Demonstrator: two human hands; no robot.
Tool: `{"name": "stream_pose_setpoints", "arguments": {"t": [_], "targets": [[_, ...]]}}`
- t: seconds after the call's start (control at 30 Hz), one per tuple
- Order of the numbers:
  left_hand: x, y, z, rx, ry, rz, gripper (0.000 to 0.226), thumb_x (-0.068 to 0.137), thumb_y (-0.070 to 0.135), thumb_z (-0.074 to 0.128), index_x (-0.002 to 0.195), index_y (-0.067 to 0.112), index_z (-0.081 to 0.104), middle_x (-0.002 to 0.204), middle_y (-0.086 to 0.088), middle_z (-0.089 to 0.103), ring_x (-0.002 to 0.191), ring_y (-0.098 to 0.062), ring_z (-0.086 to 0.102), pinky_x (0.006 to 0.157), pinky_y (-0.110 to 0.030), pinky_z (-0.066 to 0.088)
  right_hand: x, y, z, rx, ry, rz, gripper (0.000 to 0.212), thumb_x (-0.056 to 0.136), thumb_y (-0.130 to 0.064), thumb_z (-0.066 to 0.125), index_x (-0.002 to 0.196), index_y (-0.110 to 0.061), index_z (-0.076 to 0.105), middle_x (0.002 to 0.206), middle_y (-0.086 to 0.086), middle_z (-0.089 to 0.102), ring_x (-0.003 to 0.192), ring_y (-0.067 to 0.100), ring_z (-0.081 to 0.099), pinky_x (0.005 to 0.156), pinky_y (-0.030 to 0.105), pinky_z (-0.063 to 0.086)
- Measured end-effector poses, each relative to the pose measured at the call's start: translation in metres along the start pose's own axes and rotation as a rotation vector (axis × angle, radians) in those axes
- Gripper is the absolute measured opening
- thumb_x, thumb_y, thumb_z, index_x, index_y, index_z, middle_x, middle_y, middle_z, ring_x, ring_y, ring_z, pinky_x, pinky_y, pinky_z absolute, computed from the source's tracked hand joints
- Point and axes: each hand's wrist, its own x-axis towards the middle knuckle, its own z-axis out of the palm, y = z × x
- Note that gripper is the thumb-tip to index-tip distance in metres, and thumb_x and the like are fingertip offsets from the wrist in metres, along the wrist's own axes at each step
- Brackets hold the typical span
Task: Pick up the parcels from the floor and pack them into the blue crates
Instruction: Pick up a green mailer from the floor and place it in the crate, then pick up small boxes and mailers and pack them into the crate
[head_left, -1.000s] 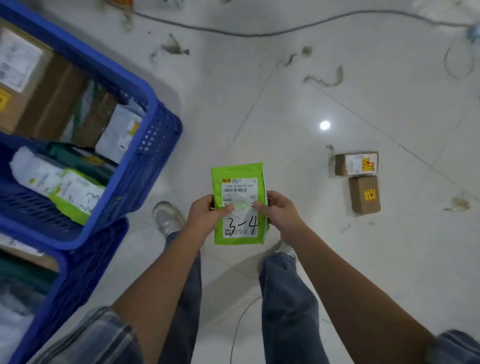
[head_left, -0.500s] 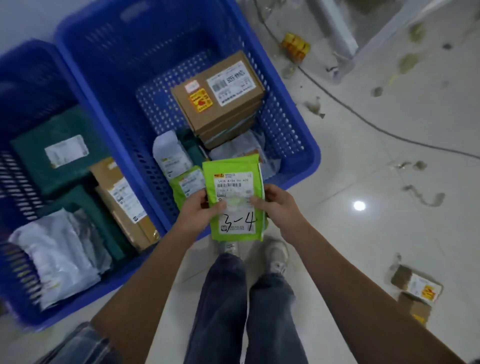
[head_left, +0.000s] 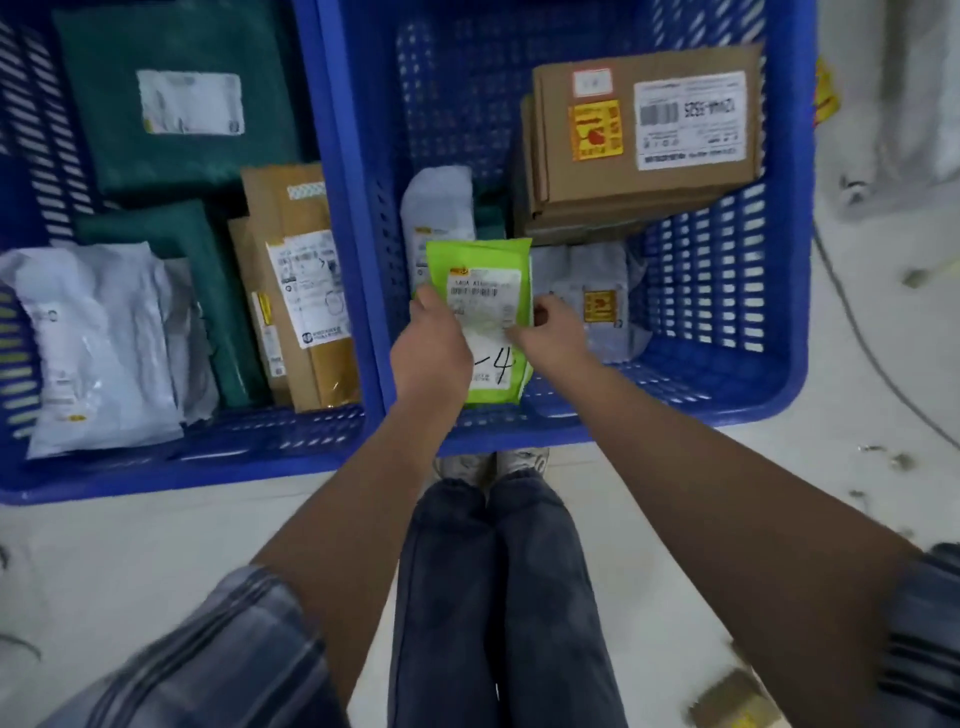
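Pale floor (head_left: 156, 545) is carrying two blue crates; I am pinching the green parcel (head_left: 480, 291) with left fingers (head_left: 431, 306) and right fingers (head_left: 540, 317) over the right crate (head_left: 779, 260), near its front edge, aiming for the gap beside the cardboard box (head_left: 644, 135).

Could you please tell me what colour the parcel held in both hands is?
The parcel is bright green with a white label, seen in the head view.

Dim, flat, cool overhead light leaves only soft shadows inside the blue crates (head_left: 779, 405), while motion blur smears the sleeves (head_left: 218, 654) and the floor (head_left: 857, 415), and wide-angle distortion bows the crate rims toward the frame's edges.
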Motion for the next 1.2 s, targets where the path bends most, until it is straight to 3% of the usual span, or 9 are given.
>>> {"name": "stream_pose_setpoints", "arguments": {"t": [0.23, 0.43, 0.63, 0.8, 0.87, 0.97, 1.03, 1.13, 1.2], "targets": [[0.056, 0.012, -0.017, 0.191, 0.096, 0.106, 0.082, 0.089, -0.002, 0.05, 0.15, 0.005, -0.005, 0.151, -0.024, 0.018, 0.117, -0.031, 0.051, 0.076, -0.033, 0.047, 0.042, -0.038, 0.016, -0.073, 0.071, -0.198, 0.053, 0.088, -0.006, 0.058, 0.137, -0.008, 0.039, 0.13, 0.01, 0.055, 0.116, 0.024, 0.055, 0.079, 0.022, 0.04], [0.084, 0.015, -0.005, 0.525, 0.043, 0.168, 0.049, 0.098, 0.013, 0.036, 0.143, 0.0, 0.021, 0.147, -0.023, 0.024, 0.133, -0.035, 0.03, 0.107, -0.039, 0.029, 0.073, -0.036, 0.031, -0.209, 0.052, -0.348, 0.051, 0.079, -0.004, 0.062, 0.128, -0.007, 0.049, 0.123, 0.015, 0.058, 0.113, 0.028, 0.056, 0.088, 0.035, 0.049], [0.072, -0.004, 0.02, 0.979, -0.071, 0.198, 0.055, 0.102, 0.022, 0.013, 0.146, -0.008, 0.002, 0.157, -0.023, 0.005, 0.146, -0.034, 0.007, 0.118, -0.037, 0.012, 0.078, -0.016, 0.019, -0.538, -0.068, -0.318, 0.063, 0.087, -0.023, 0.06, 0.144, -0.016, 0.035, 0.141, 0.014, 0.041, 0.13, 0.031, 0.038, 0.103, 0.041, 0.04], [0.049, -0.001, 0.007, 1.054, -0.095, 0.202, 0.056, 0.101, 0.025, 0.015, 0.146, -0.008, 0.01, 0.156, -0.023, 0.01, 0.145, -0.037, 0.008, 0.119, -0.044, 0.004, 0.051, -0.001, 0.002, -0.354, 0.054, -0.22, 0.043, 0.093, -0.02, 0.049, 0.136, -0.013, 0.046, 0.138, 0.015, 0.045, 0.122, 0.031, 0.048, 0.098, 0.038, 0.044], [0.029, 0.0, 0.005, 1.034, -0.11, 0.217, 0.057, 0.1, 0.026, 0.021, 0.146, -0.006, 0.015, 0.155, -0.024, 0.013, 0.145, -0.039, 0.009, 0.119, -0.046, 0.003, 0.027, 0.012, -0.01, -0.253, 0.139, -0.181, 0.031, 0.094, -0.016, 0.047, 0.123, -0.009, 0.055, 0.128, 0.014, 0.052, 0.107, 0.03, 0.056, 0.088, 0.039, 0.049], [-0.007, 0.007, 0.008, 0.754, -0.145, 0.304, 0.053, 0.098, 0.023, 0.029, 0.144, -0.002, 0.022, 0.153, -0.02, 0.021, 0.144, -0.036, 0.012, 0.12, -0.045, 0.003, -0.021, 0.038, -0.036, -0.095, 0.303, -0.166, 0.019, 0.094, -0.01, 0.045, 0.107, -0.008, 0.059, 0.106, 0.007, 0.055, 0.083, 0.023, 0.054, 0.073, 0.038, 0.047], [-0.034, 0.017, 0.014, 0.535, -0.149, 0.381, 0.044, 0.096, 0.019, 0.034, 0.136, 0.001, 0.037, 0.143, -0.018, 0.037, 0.137, -0.033, 0.029, 0.116, -0.042, 0.018, -0.054, 0.06, -0.055, -0.03, 0.445, -0.16, 0.015, 0.092, -0.006, 0.047, 0.099, -0.009, 0.059, 0.095, -0.001, 0.051, 0.08, 0.018, 0.051, 0.072, 0.036, 0.045], [-0.073, 0.038, 0.031, 0.34, -0.098, 0.471, 0.037, 0.083, 0.019, 0.034, 0.102, 0.001, 0.06, 0.102, -0.017, 0.06, 0.098, -0.037, 0.058, 0.085, -0.044, 0.046, -0.1, 0.099, -0.083, 0.106, 0.697, -0.101, 0.013, 0.087, -0.001, 0.05, 0.089, -0.009, 0.059, 0.092, 0.001, 0.055, 0.081, 0.016, 0.052, 0.072, 0.032, 0.043], [-0.09, 0.053, 0.041, 0.264, -0.11, 0.506, 0.04, 0.077, 0.023, 0.03, 0.09, 0.002, 0.062, 0.088, -0.017, 0.061, 0.082, -0.036, 0.06, 0.072, -0.042, 0.049, -0.126, 0.131, -0.098, 0.234, 0.798, 0.039, 0.014, 0.086, -0.001, 0.048, 0.091, -0.009, 0.059, 0.094, 0.003, 0.058, 0.083, 0.017, 0.053, 0.074, 0.03, 0.043]]}}
